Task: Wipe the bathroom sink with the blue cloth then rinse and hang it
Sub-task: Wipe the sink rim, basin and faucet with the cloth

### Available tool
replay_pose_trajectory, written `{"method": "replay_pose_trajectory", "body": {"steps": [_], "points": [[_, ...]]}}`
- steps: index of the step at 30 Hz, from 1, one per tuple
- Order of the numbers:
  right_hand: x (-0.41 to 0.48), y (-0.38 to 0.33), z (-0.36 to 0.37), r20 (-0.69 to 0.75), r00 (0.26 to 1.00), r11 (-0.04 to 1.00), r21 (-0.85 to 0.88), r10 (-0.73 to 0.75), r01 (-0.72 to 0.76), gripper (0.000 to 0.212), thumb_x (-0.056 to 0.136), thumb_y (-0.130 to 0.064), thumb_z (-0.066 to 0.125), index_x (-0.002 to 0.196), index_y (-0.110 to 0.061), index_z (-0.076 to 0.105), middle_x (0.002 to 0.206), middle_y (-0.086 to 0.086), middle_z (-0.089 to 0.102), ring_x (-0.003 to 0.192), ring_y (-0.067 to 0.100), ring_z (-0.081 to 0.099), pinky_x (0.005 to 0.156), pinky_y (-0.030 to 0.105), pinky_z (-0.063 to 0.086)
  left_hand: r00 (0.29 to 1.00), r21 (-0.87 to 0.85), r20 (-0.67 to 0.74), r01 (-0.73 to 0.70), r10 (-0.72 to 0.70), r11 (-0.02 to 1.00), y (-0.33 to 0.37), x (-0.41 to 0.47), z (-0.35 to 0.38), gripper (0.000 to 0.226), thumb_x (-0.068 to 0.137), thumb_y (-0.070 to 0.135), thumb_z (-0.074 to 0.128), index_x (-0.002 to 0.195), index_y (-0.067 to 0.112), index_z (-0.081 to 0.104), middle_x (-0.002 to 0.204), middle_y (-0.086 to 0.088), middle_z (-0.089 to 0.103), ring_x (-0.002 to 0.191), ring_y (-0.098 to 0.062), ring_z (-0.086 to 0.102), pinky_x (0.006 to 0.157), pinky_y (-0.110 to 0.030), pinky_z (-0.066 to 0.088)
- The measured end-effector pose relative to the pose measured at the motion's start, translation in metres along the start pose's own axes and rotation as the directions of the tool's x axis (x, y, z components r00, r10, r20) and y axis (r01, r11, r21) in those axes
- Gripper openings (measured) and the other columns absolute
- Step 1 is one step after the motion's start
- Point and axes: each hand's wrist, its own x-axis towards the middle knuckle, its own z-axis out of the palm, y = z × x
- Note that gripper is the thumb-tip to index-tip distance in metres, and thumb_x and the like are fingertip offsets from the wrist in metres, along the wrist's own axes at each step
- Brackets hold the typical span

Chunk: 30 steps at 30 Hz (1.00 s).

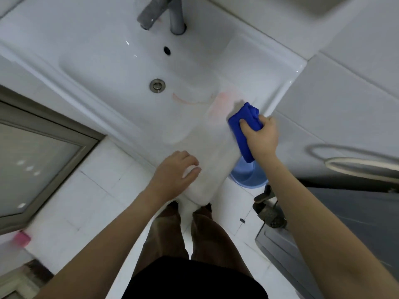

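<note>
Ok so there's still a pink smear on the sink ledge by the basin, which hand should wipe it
The right hand. It already grips the folded blue cloth, pressed on the white ceramic sink ledge right beside the pink smear. The left hand is empty, resting flat on the front edge.

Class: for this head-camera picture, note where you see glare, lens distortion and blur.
Head view: small glare glints on the sink basin and its right rim; wide-angle bending curves the counter edges and wall tiles; slight softness on the left hand; the blue cloth in the right hand stays fairly sharp.
</note>
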Motion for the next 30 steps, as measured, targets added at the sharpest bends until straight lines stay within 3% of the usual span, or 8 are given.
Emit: {"method": "replay_pose_trajectory", "body": {"steps": [4,10,16,19,22,26,28,30], "points": [[-0.024,0.003,0.004,0.052,0.998,1.000,0.006,0.023,-0.023,0.030,0.082,-0.040,0.068,0.068,-0.024,0.048,0.092,0.003,0.047,0.065,0.009,0.049,0.062,0.023,0.046,0.992,0.189,0.002,-0.121,0.123,0.975,0.008,-0.007,0.032,0.030,0.090,0.043,0.054,0.079,0.018,0.067,0.078,0.001,0.062,0.070,-0.018,0.054,0.061,-0.030,0.042],[-0.057,0.018,0.016,0.155,0.981,0.985,-0.111,-0.116,0.134,0.027,0.084,-0.036,0.068,0.069,-0.020,0.053,0.078,-0.008,0.040,0.059,0.008,0.045,0.060,0.022,0.044,0.994,0.223,-0.023,-0.098,0.105,0.970,0.007,-0.005,0.031,0.020,0.082,0.033,0.060,0.068,0.021,0.065,0.070,0.007,0.058,0.063,-0.014,0.051,0.046,-0.022,0.034],[0.025,0.002,-0.009,0.064,0.996,0.997,-0.035,-0.066,0.068,0.034,0.084,-0.029,0.068,0.060,-0.028,0.045,0.080,0.005,0.046,0.059,-0.008,0.048,0.054,0.004,0.037,0.995,0.191,-0.033,-0.083,0.091,0.978,0.007,-0.007,0.031,0.018,0.080,0.038,0.060,0.069,0.025,0.061,0.074,0.010,0.058,0.067,-0.013,0.053,0.048,-0.025,0.037],[0.060,-0.001,-0.020,0.069,0.996,0.998,-0.046,-0.049,0.052,0.035,0.081,-0.031,0.070,0.058,-0.026,0.044,0.077,0.007,0.047,0.056,-0.001,0.048,0.051,0.009,0.035,0.996,0.181,-0.024,-0.075,0.080,0.981,0.010,-0.006,0.029,0.017,0.079,0.038,0.060,0.068,0.025,0.061,0.073,0.011,0.058,0.066,-0.013,0.053,0.047,-0.023,0.034],[0.088,-0.001,-0.028,0.064,0.997,0.997,-0.067,-0.033,0.038,0.034,0.079,-0.034,0.069,0.059,-0.020,0.046,0.064,0.003,0.048,0.051,0.009,0.043,0.050,0.022,0.036,0.998,0.168,-0.030,-0.055,0.061,0.984,0.011,-0.006,0.028,0.017,0.079,0.039,0.060,0.068,0.025,0.062,0.073,0.010,0.058,0.065,-0.013,0.053,0.046,-0.023,0.035],[0.119,-0.001,-0.040,0.014,0.999,0.997,-0.063,-0.045,0.046,0.030,0.078,-0.039,0.066,0.066,-0.016,0.050,0.059,-0.004,0.048,0.053,0.009,0.044,0.052,0.026,0.038,0.994,0.159,-0.080,-0.055,0.068,0.986,0.008,-0.008,0.034,0.017,0.080,0.034,0.064,0.069,0.022,0.064,0.070,0.007,0.057,0.063,-0.017,0.053,0.049,-0.028,0.039],[0.106,0.001,-0.036,0.023,0.998,0.998,-0.046,-0.050,0.051,0.031,0.078,-0.039,0.066,0.064,-0.018,0.049,0.062,-0.001,0.052,0.055,0.011,0.046,0.052,0.026,0.038,0.989,0.183,-0.123,-0.058,0.081,0.981,0.010,-0.008,0.035,0.019,0.081,0.031,0.064,0.066,0.018,0.065,0.068,0.004,0.057,0.063,-0.019,0.052,0.057,-0.028,0.040],[0.072,0.009,-0.026,0.084,0.995,0.997,-0.051,-0.061,0.065,0.032,0.080,-0.041,0.068,0.069,-0.015,0.053,0.077,0.007,0.058,0.059,0.011,0.050,0.054,0.024,0.040,0.980,0.224,-0.188,-0.016,0.060,0.975,0.012,-0.014,0.036,0.021,0.082,0.030,0.065,0.064,0.018,0.066,0.069,0.003,0.060,0.068,-0.019,0.054,0.073,-0.031,0.040]]}}
